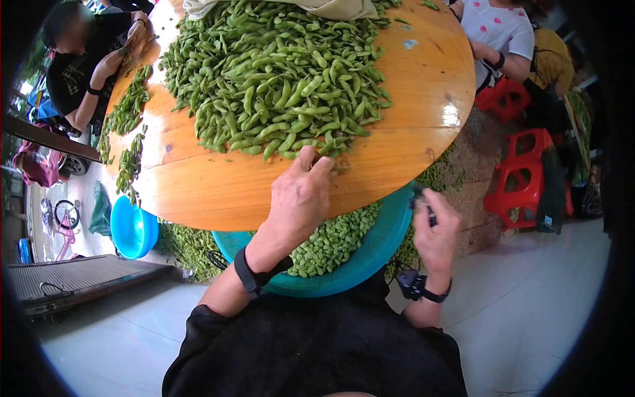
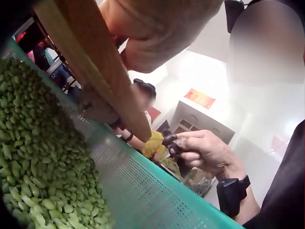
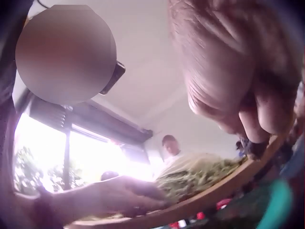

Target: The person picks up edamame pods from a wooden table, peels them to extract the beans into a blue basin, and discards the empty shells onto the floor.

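Green soybean pods [image 1: 278, 79] lie heaped on the round wooden table [image 1: 423, 86]. My left hand [image 1: 297, 202] is at the heap's near edge, fingers bent down against the pods. Its fingertips are hidden; I cannot tell whether they pinch a pod. To the right, my right hand [image 1: 438, 231] hovers beside the tub's rim, fingers curled. Dark coverings [image 2: 170, 141] show on its thumb and index fingertips, close together, with no pod visible between them. Below the table edge a green perforated tub [image 1: 380, 248] holds shelled beans [image 1: 337, 241].
Loose pods [image 1: 129, 106] lie along the table's left side. A blue basin [image 1: 132, 228] stands at left, near a grey ridged platform [image 1: 86, 281]. Red stools [image 1: 526, 175] are at right. Pods and husks [image 1: 185, 248] cover the floor beneath. Other people [image 1: 83, 86] sit around the table.
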Tool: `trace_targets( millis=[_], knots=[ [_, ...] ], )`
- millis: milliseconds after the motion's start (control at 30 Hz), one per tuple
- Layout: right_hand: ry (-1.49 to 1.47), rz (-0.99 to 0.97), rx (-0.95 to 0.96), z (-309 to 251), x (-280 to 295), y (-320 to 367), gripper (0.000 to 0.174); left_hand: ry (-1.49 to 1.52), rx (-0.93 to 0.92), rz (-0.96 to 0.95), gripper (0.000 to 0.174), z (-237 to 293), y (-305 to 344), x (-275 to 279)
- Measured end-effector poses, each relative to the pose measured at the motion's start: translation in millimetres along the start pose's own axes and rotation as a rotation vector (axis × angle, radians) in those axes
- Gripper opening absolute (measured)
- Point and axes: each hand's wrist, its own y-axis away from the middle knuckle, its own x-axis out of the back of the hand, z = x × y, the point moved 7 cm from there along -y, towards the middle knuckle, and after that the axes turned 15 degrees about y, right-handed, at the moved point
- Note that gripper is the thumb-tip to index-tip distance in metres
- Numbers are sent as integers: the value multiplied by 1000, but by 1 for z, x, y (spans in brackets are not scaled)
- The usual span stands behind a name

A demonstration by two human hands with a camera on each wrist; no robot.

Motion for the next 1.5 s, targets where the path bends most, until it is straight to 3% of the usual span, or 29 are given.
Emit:
trace_targets(
  millis=[67, 133, 167, 200, 233, 333, 467, 700, 767, 900, 967, 1100, 1167, 1200, 1267, 1300, 1367, 1433, 1500],
  knots=[
    [-262, -120, -31, -13, -28, -2, 22, 42, -45, 4, 19, 4, -1, 7],
    [-611, -283, -145, -27, -52, 0, 25, 461, 215, -81, 11, -5, 5, 7],
    [-747, -362, -191, -35, -58, 0, 26, 461, 215, -80, 11, -5, 9, 8],
    [-883, -443, -236, -44, -64, 1, 26, 622, 351, -104, 9, -13, 15, 4],
    [-937, -453, -240, -48, -70, 2, 28, 783, 487, -126, 8, -19, 23, -1],
    [-1024, -537, -213, -55, -78, 3, 28, 791, 501, -100, 8, -17, 31, -2],
    [-982, -517, -242, -57, -77, 1, 26, 704, 386, -68, 9, -14, 32, -1],
    [-960, -551, -208, -57, -76, -1, 23, 825, 483, -56, 7, -14, 36, -4],
    [-970, -549, -191, -58, -73, -1, 23, 657, 326, -30, 7, -7, 32, 2],
    [-959, -541, -145, -59, -68, -2, 22, 505, 249, -18, 8, 1, 30, 5],
    [-963, -533, -139, -59, -66, -2, 22, 364, 93, 54, 9, 9, 29, 10],
    [-930, -532, -114, -61, -67, -1, 22, 304, 56, 54, 8, 14, 31, 12],
    [-921, -518, -103, -57, -69, -2, 22, 721, 365, -53, 8, -6, 39, -3],
    [-1047, -556, -114, -55, -72, -1, 22, 722, 364, -54, 8, -10, 37, 0],
    [-1172, -593, -124, -54, -76, 1, 21, 1662, 809, -232, 12, -17, 48, -25],
    [-1263, -623, -164, -55, -78, 3, 21, 1742, 799, -259, 10, -16, 48, -28],
    [-1355, -650, -202, -57, -79, 3, 20, 1757, 800, -250, 13, -15, 48, -29],
    [-1230, -637, -195, -57, -77, 2, 20, 1771, 798, -240, 16, -9, 48, -28],
    [-1113, -584, -183, -58, -75, 3, 20, 1088, 644, -123, 13, -13, 45, -11]
  ],
)
